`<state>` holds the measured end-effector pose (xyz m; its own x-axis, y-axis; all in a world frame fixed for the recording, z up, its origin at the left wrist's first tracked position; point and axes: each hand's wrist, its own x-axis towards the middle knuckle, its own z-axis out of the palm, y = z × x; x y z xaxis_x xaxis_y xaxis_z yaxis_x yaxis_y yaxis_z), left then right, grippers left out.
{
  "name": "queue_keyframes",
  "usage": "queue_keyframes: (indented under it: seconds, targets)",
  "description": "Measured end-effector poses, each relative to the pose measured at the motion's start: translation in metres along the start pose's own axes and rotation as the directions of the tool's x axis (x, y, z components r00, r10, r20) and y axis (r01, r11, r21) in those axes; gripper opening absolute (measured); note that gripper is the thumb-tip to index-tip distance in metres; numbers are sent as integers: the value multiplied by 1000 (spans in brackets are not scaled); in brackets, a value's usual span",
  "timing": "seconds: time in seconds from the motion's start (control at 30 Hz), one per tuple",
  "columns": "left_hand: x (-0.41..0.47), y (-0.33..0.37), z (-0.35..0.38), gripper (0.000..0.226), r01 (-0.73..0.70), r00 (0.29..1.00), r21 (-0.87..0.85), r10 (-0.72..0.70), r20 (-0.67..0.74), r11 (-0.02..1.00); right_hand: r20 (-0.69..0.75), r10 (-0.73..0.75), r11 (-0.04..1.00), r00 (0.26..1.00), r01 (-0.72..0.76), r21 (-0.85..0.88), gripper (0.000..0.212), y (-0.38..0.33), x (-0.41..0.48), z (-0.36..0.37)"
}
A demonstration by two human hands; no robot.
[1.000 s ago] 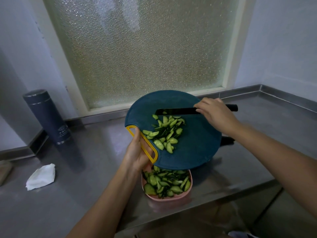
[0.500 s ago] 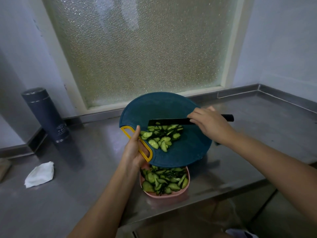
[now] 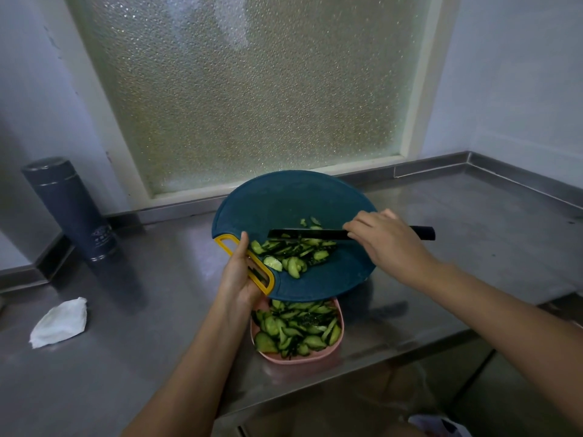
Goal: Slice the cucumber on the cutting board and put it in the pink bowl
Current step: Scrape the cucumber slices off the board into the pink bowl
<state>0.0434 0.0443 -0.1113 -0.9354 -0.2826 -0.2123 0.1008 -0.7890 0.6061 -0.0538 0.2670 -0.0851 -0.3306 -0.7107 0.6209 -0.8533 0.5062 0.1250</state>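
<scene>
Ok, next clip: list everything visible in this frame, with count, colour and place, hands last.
cutting board: one, teal with yellow handle, tilted above the bowl
cucumber slices: many, green, a pile on the board; more in the bowl
pink bowl: one, on the counter's near edge, under the board's lower rim
knife: one, black, across the board behind the pile
flask: one, dark blue-grey, upright, far left
crumpled tissue: one, white, left
counter: one, steel
frosted window: one, behind
left hand: grips the board's handle
right hand: grips the knife
</scene>
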Motion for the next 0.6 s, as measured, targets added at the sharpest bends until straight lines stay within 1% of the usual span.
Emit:
queue_keyframes:
  seconds: [0.13, 0.27, 0.33, 0.47, 0.6]
  targets:
    - [0, -2, 0, 39, -15, 1000, -15, 15, 15, 1000, -72, 139, 990, 988, -141, -19, 7, 8, 6, -4]
    - [-1, -3, 0, 40, -6, 999, -39, 8, 46, 999, -69, 268, 960, 961, -273, -64, 8, 21, 2, -8]
    - [-1, -4, -1, 41, 3, 998, -31, -1, 60, 1000, -57, 309, 946, 949, -313, -89, 8, 27, -4, -10]
    - [-2, -5, 2, 41, 8, 998, 19, -9, 58, 1000, -8, 302, 945, 953, -300, -130, 6, 36, -13, -18]
    - [-3, -4, 3, 40, -1, 999, 13, 1, 41, 1000, 66, 285, 949, 956, -272, -158, 5, 43, -20, -30]
